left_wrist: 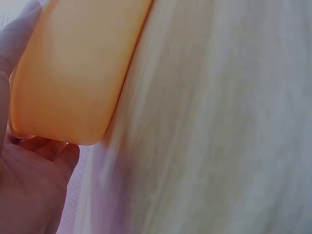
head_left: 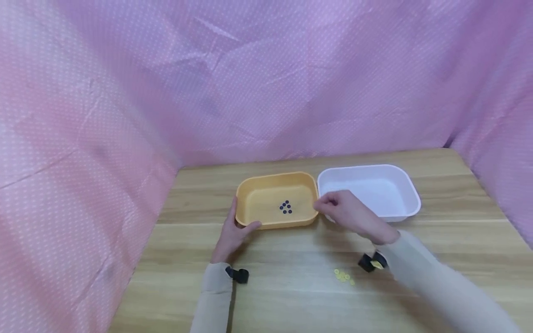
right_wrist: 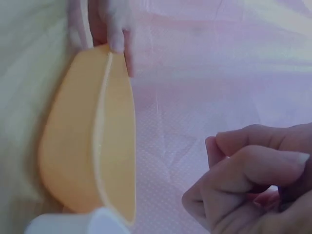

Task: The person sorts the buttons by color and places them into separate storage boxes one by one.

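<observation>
The left hand point(head_left: 230, 233) grips the orange tray point(head_left: 260, 199), thumb and fingers spread; small dark discs point(head_left: 288, 206) lie inside. The right hand point(head_left: 350, 212), fingers pressed together, is at its right end; I cannot tell whether they pinch anything. Yellow rings point(head_left: 342, 276) lie on the desk point(head_left: 287, 296).

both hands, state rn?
Left hand: holding the orange tray by one end.
Right hand: closed; can't tell whether it holds anything.
</observation>
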Demonstrator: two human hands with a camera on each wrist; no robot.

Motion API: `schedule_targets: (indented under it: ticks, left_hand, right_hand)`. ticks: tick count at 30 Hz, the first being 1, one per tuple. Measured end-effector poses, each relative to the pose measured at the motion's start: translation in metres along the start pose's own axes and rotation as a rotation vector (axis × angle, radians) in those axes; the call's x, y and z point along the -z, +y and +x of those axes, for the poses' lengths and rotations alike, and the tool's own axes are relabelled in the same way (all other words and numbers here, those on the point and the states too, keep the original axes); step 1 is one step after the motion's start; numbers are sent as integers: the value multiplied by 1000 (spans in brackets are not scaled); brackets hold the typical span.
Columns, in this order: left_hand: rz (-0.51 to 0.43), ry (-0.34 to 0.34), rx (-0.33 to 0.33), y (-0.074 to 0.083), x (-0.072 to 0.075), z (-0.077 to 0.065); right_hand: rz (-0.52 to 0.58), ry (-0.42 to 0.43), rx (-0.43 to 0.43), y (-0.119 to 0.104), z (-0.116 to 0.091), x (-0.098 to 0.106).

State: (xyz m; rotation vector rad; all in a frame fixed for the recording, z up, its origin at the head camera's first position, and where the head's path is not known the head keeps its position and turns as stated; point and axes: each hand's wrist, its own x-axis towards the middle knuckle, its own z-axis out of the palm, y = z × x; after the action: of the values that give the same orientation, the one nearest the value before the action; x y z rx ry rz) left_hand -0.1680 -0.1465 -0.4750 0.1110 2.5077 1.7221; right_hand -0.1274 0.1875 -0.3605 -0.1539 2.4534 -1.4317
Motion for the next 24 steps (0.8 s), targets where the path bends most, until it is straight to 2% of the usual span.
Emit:
schedule_targets:
  ticks: [5,7,10,14,16,24]
  left_hand:
    - [26,6,12,-3,6,-3]
    - [27,6,13,-2,9,-4]
    - [30,10,7,0,11,-4]
    - [29,17,8,0,14,-5]
    - [28,12,13,0,15,-5]
    - [3,1,10,0,13,-6]
  right_hand:
    - [-52,-4,41,29,-40,-12]
    - [-115,-3,85,42,-51,-20]
    - [-245,-14,68,56,-62,-30]
    - [-382,-48,8,70,-67,-39]
    - [-417,-54,10,76,-67,-43]
    - [-472,-61,113,90,-66,-54]
